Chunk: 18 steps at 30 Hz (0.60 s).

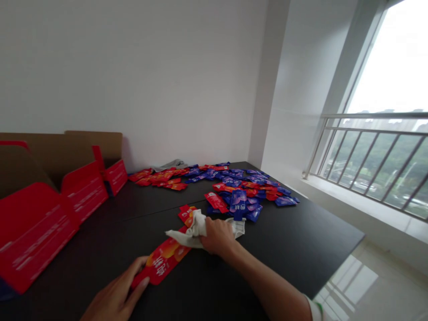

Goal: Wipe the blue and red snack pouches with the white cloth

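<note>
My left hand [122, 285] pinches the near end of a red and orange printed packet [167, 261], which lies slantwise over the black table. A crumpled white cloth [190, 234] is bunched in my right hand [217, 236], its fingers closed around it. The cloth rests over the packet's far end and covers part of it. Just beyond, another red and orange packet [185, 215] shows partly from under the cloth. Behind my right hand lies a loose pile of purple packets [238, 203] with a red packet [216, 201] at its left side.
Open red cardboard boxes [83, 191] stand along the left of the black table [133, 232]. Near the wall are more red packets [163, 178] and a grey cloth [170, 165]. The table's right edge ends above a tiled floor [354, 285], by a railing [368, 165] and window.
</note>
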{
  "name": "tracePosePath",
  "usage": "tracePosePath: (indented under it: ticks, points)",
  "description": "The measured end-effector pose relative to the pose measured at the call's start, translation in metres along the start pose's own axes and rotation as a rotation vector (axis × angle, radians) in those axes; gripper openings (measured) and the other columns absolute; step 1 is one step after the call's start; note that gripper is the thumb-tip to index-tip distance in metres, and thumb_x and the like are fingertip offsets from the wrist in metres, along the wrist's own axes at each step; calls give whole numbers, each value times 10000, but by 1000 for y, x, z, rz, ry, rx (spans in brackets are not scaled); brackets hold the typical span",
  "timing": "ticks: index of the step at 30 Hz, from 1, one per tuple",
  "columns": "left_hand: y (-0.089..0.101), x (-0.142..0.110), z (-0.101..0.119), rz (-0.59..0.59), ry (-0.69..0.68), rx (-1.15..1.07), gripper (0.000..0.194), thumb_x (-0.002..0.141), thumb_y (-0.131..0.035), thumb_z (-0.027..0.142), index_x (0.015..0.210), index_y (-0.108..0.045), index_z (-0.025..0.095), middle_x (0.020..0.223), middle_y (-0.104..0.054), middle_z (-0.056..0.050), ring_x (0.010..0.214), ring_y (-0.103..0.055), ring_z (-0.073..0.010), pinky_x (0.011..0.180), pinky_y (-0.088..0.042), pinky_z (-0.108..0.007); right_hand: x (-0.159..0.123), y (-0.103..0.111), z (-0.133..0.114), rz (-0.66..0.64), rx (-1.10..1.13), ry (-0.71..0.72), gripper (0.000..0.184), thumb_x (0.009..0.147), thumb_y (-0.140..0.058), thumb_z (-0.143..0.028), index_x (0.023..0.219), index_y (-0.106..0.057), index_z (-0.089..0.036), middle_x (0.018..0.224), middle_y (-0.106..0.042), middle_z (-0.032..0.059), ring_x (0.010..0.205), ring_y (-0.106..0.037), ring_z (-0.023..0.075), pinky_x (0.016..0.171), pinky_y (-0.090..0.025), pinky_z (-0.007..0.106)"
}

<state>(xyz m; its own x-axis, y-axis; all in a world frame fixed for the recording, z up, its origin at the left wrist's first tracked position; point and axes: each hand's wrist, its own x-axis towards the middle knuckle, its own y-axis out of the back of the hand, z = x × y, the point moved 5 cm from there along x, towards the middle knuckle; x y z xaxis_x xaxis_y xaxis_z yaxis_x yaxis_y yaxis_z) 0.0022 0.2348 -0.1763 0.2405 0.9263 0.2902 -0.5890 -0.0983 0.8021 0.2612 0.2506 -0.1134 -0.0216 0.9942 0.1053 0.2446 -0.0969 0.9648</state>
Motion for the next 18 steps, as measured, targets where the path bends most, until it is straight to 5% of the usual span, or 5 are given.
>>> tracePosePath:
  ticks: [5,10,14,18]
  points:
    - [38,4,24,117,8,75,373,871,-377,547,998,-593,271,966,-741,-12,860,-715,-215,700,-547,-249,-1,10,22,-72,-28,-10,347,807,-562,-442,1017,-614,-170,957,-691,167,858,-663,336,723,-482,425]
    - [66,-4,33,317,65,79,310,898,-394,518,957,-567,268,918,-697,14,828,-670,-198,726,-504,-244,-14,20,13,-235,-89,232,365,694,-715,-438,977,-657,-214,956,-705,91,913,-654,315,869,-431,441]
    - [86,-16,41,518,124,57,258,902,-425,480,942,-543,255,911,-634,17,837,-620,-194,724,-478,-237,-33,24,1,-442,-27,442,478,672,-720,-590,984,-650,-235,953,-696,61,892,-652,288,778,-467,362]
    - [93,-21,39,603,214,-215,256,870,-507,484,875,-556,232,768,-596,46,751,-596,-159,667,-476,-194,-37,31,-16,-291,204,521,519,737,-675,-613,1084,-606,-233,1005,-661,40,940,-619,233,896,-415,370]
